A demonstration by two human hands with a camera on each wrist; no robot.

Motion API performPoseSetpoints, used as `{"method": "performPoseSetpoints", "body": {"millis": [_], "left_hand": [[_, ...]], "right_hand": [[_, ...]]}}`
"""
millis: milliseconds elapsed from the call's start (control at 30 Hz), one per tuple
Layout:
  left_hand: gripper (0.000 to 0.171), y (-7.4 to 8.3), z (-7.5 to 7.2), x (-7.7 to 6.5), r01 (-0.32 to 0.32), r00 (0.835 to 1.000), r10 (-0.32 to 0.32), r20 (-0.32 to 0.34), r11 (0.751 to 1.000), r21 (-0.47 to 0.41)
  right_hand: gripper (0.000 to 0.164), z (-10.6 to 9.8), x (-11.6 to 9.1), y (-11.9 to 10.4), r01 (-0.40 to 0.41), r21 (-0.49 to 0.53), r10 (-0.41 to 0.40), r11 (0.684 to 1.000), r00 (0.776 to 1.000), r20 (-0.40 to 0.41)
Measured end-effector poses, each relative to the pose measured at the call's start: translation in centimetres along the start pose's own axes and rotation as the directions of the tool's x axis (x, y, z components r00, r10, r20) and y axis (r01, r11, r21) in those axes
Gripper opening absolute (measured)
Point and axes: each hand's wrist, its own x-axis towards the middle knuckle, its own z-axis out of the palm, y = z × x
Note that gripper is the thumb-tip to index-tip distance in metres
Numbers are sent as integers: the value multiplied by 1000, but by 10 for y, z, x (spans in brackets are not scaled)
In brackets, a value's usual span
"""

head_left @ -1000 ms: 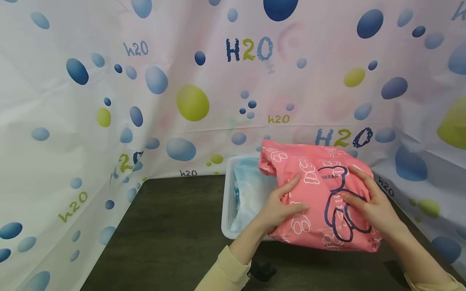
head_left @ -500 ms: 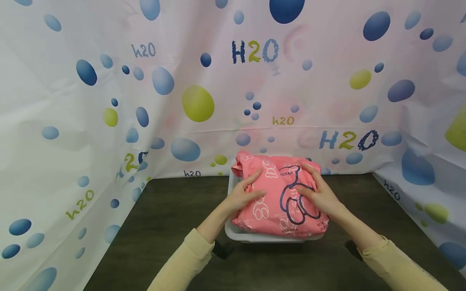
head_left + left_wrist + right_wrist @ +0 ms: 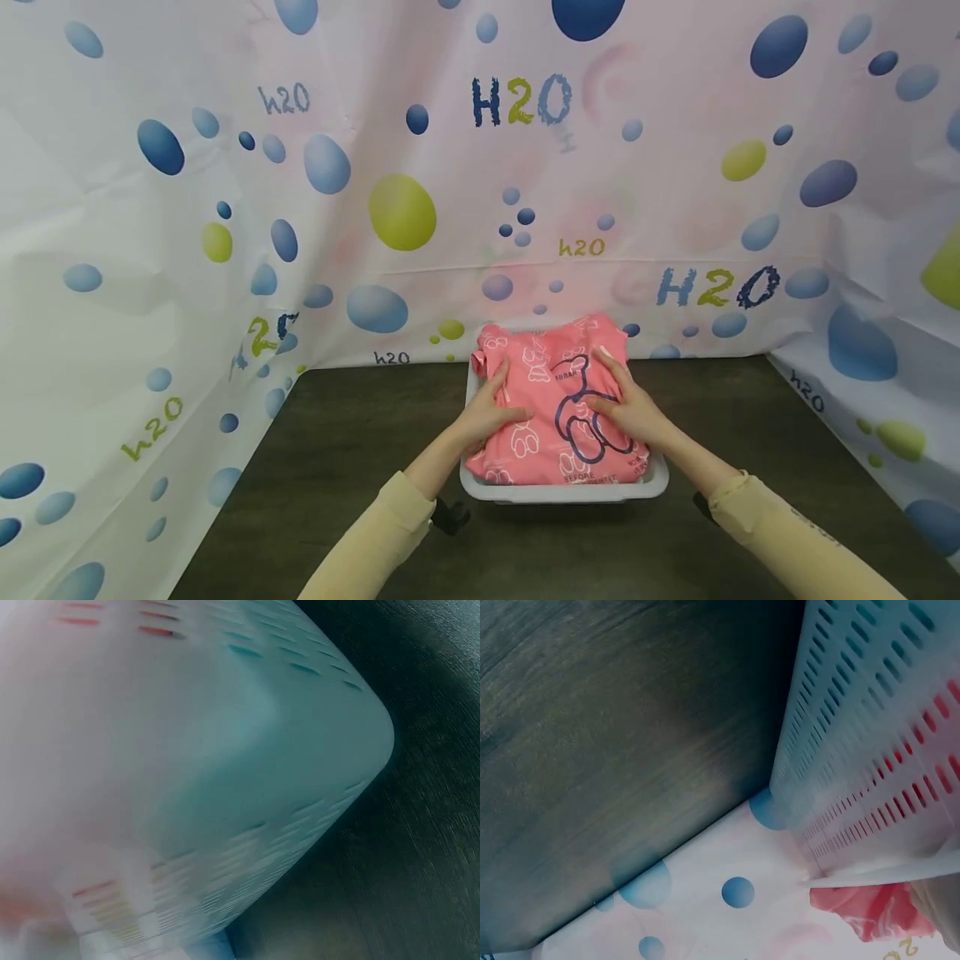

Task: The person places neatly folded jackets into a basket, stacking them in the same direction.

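A folded pink garment (image 3: 540, 450) with white bear outlines and a dark blue bear print lies in a white plastic basket (image 3: 562, 493). My left hand (image 3: 483, 414) holds its left side, thumb on the top face. On the right side my right hand (image 3: 633, 408) grips it in the same way, and the cloth bunches up at the back between the hands. In the left wrist view the slotted basket wall (image 3: 322, 727) fills most of the picture. Pink cloth (image 3: 874, 909) shows past the basket rim in the right wrist view. Whatever lies under the garment is hidden.
The basket stands on a dark wooden table (image 3: 360, 450), near its back edge. A white sheet (image 3: 450, 167) with blue and green dots and H2O lettering hangs behind the table and along both sides.
Both hands have brought the pink garment left and down from above the basket's right side into the basket, covering the light blue cloth seen there before. Its far edge has bunched up.
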Motion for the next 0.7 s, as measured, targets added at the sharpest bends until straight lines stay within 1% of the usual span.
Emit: {"method": "performPoseSetpoints", "body": {"millis": [133,233,300,367,400,467,533,633,700], "left_hand": [[103,0,0,0,42,997,-40,-64,999,32],[107,0,2,2,53,994,-47,-99,997,58],[110,-1,4,4,85,991,-80,-111,995,43],[114,-1,5,6,138,984,-136,-111,990,10],[116,-1,6,7,168,980,-168,-109,986,-11],[118,-1,7,9,241,964,-245,-104,969,-53],[120,-1,8,11,288,950,-293,-105,956,-56],[123,-1,9,14,339,932,-341,-121,940,-37],[125,-2,11,17,353,926,-353,-132,935,-23]], "right_hand": [[91,-1,4,0,-94,-80,97,992,995,34],[99,-1,8,-2,-141,-119,150,983,986,73],[104,0,10,-4,-171,-123,184,977,978,100],[108,0,12,-6,-212,-99,224,972,965,134],[109,1,12,-7,-234,-88,245,968,958,147],[111,3,14,-8,-272,-54,277,961,946,170],[113,6,15,-8,-297,-39,299,954,936,184],[113,10,16,-7,-307,-45,310,951,934,175],[113,12,16,-5,-305,-63,312,950,936,166]]}}
